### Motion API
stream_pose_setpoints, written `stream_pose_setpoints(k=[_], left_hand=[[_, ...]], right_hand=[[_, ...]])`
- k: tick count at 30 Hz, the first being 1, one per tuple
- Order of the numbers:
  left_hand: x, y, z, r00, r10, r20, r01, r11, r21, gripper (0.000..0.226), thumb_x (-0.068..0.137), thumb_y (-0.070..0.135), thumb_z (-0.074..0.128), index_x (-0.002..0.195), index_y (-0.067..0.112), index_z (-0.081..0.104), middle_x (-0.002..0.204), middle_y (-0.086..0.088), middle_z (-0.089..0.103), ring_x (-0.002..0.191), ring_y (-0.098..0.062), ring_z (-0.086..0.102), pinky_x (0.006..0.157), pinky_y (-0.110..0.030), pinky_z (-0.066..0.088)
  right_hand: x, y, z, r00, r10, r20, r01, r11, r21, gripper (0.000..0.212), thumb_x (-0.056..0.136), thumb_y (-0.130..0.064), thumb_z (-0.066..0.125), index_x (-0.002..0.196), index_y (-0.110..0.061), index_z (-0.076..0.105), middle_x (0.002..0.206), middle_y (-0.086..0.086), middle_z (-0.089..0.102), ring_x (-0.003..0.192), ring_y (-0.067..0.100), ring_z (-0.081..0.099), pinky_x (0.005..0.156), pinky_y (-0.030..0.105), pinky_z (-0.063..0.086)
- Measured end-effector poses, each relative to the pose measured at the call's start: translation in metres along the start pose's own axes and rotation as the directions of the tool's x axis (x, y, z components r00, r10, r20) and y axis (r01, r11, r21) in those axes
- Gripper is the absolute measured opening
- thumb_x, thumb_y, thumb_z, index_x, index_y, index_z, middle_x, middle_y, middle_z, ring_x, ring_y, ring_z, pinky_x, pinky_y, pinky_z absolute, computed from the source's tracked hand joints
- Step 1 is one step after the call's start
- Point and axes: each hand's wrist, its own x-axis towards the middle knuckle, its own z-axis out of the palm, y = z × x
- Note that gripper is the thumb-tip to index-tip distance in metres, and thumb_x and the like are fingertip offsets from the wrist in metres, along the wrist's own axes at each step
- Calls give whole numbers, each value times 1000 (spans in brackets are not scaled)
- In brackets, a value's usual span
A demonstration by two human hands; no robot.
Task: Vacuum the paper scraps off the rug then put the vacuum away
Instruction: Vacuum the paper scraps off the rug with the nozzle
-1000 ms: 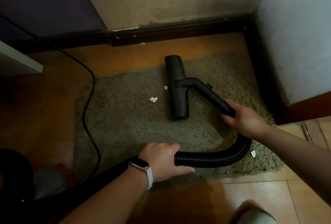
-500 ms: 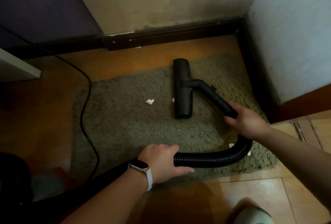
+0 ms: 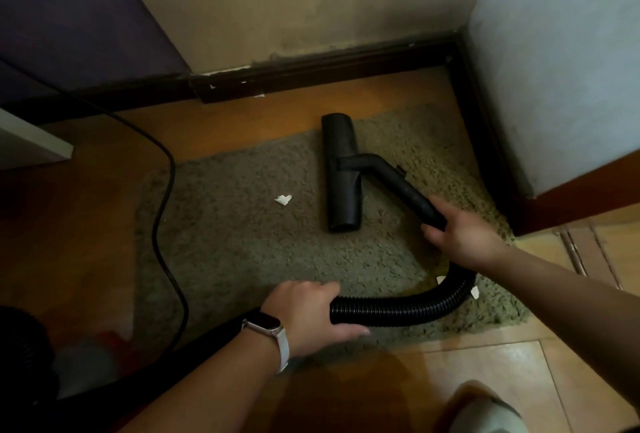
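A black vacuum floor head (image 3: 341, 172) lies flat on the shaggy grey-green rug (image 3: 242, 252), its far end reaching the rug's back edge. My right hand (image 3: 460, 235) grips the black wand just behind the head. My left hand (image 3: 308, 311), a watch on its wrist, holds the ribbed black hose (image 3: 415, 308) near the rug's front edge. One white paper scrap (image 3: 283, 199) lies on the rug left of the head. Two more small scraps (image 3: 474, 291) show beside the hose bend under my right wrist.
A black power cord (image 3: 166, 224) runs down the rug's left side over the wooden floor. Dark skirting and walls (image 3: 311, 68) close the back and right. The vacuum body (image 3: 20, 356) sits dim at the lower left. A white scrap (image 3: 259, 96) lies by the skirting.
The floor head has slid away from me toward the back of the rug and slightly right. The small scrap beside it is gone; the larger scrap lies where it was.
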Motion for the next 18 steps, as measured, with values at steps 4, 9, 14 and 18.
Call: stream_pose_setpoints(k=[4, 9, 14, 18], left_hand=[[-3, -1, 5, 1000, 6, 21, -6, 1000, -8, 73, 64, 98, 25, 93, 35, 50, 81, 16, 56, 72, -2, 56, 66, -28, 55], [-4, 0, 7, 1000, 4, 17, -4, 1000, 2, 73, 64, 99, 24, 92, 36, 49, 80, 16, 54, 72, -4, 57, 67, -29, 55], [-3, -1, 6, 1000, 6, 10, -6, 1000, 8, 69, 65, 98, 26, 87, 36, 45, 77, 16, 53, 69, -3, 55, 64, -28, 54], [-3, -1, 4, 1000, -1, 27, 1, 1000, -8, 73, 64, 98, 26, 91, 35, 50, 79, 16, 55, 71, -2, 56, 66, -27, 55]], right_hand=[[0, -8, 5, 999, -18, 38, 22, 992, -125, 59, 96, -42, 57, 149, -40, 30, 88, -6, 62, 74, 11, 62, 70, 33, 54], [3, -7, 10, 998, 24, 52, -15, 986, -165, 64, 97, -44, 54, 152, -38, 22, 90, -5, 58, 74, 11, 59, 67, 31, 51], [5, -6, 15, 998, 37, 48, -26, 977, -212, 66, 97, -46, 52, 153, -34, 20, 93, -2, 57, 74, 11, 57, 69, 31, 51], [4, -6, 17, 999, 23, 39, -13, 974, -225, 60, 97, -46, 51, 149, -33, 23, 86, -4, 54, 71, 11, 56, 64, 30, 48]])
